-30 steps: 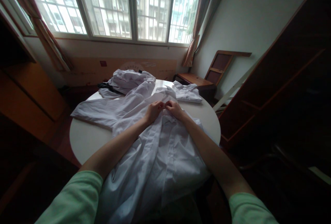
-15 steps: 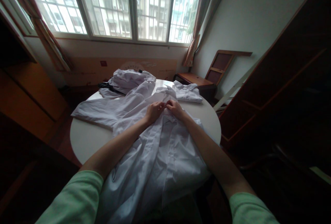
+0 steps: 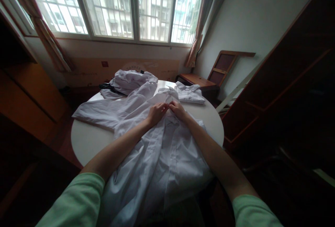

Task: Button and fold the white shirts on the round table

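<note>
A white shirt [image 3: 154, 150] lies spread over a round white table [image 3: 87, 143], its collar end away from me and its lower part hanging over the near edge. One sleeve stretches out to the left. At the front opening below the collar, my left hand [image 3: 157, 112] pinches the fabric. My right hand [image 3: 178, 110] pinches it too, fingertips almost touching those of the left. Whatever small part sits between the fingertips is hidden. Below the hands, the two front edges of the shirt run toward me, slightly apart.
A heap of white clothes [image 3: 133, 80] with something black beside it is at the table's back left. A folded white garment [image 3: 190, 93] lies at the back right. Beyond are a wooden chair [image 3: 199, 80] and a barred window [image 3: 112, 7]. Dark wooden furniture [image 3: 272, 80] stands at right.
Both hands have shifted very slightly at the fingertips while staying on the shirt's front. Everything else looks the same.
</note>
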A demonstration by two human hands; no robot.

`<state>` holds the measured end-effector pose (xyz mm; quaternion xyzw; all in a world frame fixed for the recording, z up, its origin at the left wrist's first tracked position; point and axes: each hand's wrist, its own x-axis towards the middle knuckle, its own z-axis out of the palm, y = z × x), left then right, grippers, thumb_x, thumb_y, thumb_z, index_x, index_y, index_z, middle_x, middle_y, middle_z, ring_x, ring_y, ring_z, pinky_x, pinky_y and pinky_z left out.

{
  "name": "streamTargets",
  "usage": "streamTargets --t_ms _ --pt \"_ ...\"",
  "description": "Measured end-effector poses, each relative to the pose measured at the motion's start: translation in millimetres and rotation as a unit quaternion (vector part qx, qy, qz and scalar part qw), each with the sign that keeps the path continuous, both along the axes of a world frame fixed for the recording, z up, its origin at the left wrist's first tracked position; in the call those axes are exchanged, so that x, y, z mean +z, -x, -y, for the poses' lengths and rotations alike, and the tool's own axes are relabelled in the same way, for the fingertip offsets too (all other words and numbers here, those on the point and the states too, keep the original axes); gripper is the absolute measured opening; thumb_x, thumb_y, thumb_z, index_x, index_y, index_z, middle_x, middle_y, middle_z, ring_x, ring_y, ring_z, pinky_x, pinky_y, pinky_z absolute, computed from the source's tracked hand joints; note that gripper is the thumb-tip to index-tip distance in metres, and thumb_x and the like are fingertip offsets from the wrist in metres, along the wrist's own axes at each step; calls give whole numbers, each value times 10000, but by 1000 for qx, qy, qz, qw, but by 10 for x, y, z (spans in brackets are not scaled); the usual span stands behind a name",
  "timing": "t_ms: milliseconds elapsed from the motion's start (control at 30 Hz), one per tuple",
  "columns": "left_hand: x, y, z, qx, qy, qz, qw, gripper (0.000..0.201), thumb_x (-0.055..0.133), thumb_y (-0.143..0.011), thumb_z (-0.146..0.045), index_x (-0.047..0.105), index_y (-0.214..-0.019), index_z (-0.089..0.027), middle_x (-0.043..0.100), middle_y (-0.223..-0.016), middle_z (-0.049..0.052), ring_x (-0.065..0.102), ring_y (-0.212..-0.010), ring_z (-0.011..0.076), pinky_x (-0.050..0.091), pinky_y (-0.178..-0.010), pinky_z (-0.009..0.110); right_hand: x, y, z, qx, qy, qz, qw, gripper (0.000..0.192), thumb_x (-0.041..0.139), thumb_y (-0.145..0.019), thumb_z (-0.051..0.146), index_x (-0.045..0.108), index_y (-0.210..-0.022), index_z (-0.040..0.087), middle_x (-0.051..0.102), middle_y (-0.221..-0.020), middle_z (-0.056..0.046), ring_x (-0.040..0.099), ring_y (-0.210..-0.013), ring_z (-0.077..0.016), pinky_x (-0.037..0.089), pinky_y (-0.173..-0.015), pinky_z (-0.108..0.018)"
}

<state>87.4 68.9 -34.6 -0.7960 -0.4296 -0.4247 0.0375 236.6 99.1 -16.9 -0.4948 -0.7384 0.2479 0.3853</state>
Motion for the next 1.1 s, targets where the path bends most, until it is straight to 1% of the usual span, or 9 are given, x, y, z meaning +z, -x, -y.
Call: streamTargets --t_ms 167,500,700,900,1100 --pt "5 4 10 -4 -1 -1 1000 90 531 -856 -211 614 -865 -178 662 -781 28 600 -711 131 428 -651 225 -6 -21 -14 21 6 -15 1000 147 448 -682 290 528 -670 167 563 -665 -9 501 -683 -156 377 -642 -261" --pt "4 -1 -6 -19 -22 -24 999 75 554 -810 -135 610 -835 -177 666 -789 32 597 -761 147 445 -699 243 -8 -7 -13 22 15 -35 999 124 446 -662 279 506 -630 175 536 -634 1 470 -668 -151 365 -642 -262" --pt "-3 -9 -18 -13 -25 -25 999 92 561 -766 -96 591 -780 -182 656 -782 28 587 -760 148 443 -689 236 14 -3 32 28 37 -51 998 96 444 -647 261 484 -612 180 470 -542 33 403 -569 -123 309 -552 -249" --pt "-30 11 -59 -28 -39 -28 998 86 552 -765 -100 570 -741 -181 639 -755 27 566 -741 153 438 -685 245 20 0 36 34 54 -74 995 71 451 -628 244 460 -588 186 433 -504 50 363 -520 -104 270 -510 -244" --pt "-51 12 -91 -37 -39 -11 999 105 544 -748 -91 567 -707 -184 611 -727 17 548 -726 142 431 -689 242 -7 -6 18 61 113 -125 984 55 459 -622 242 443 -608 191 378 -465 72 305 -444 -83 216 -457 -240"
